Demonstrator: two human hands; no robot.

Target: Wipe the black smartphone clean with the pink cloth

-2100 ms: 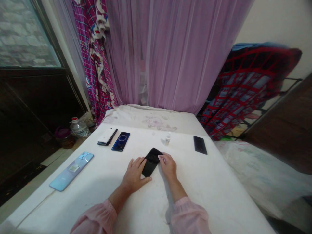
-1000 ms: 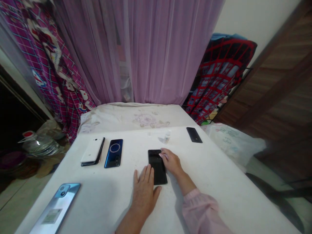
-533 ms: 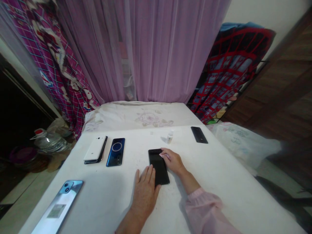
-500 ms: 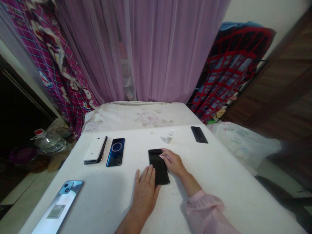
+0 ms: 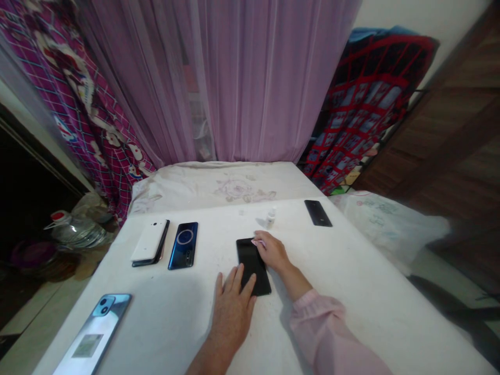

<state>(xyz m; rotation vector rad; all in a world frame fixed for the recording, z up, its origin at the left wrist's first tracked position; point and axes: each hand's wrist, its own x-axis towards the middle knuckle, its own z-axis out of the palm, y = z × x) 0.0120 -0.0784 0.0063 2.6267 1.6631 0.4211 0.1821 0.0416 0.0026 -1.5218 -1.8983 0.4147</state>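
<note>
In my head view, the black phone [image 5: 247,255] lies flat in the middle of the white table [image 5: 344,302]. My left hand [image 5: 232,315] has its fingers spread out, with some tips on the low left part of the black phone. My right hand [image 5: 274,252] has its fingers curled and pinches a small pale scrap [image 5: 255,241] at the top right corner of the black phone. A little bottle [image 5: 270,219] stands just past my right hand. To the left are a blue phone [image 5: 182,254] with a ring on its back, a white phone [image 5: 150,242] on top of something dark, and a shiny phone [image 5: 94,325] with a sticker. A dark phone [image 5: 318,213] lies near the right edge. Purple curtains [image 5: 265,78] hang behind.
</note>
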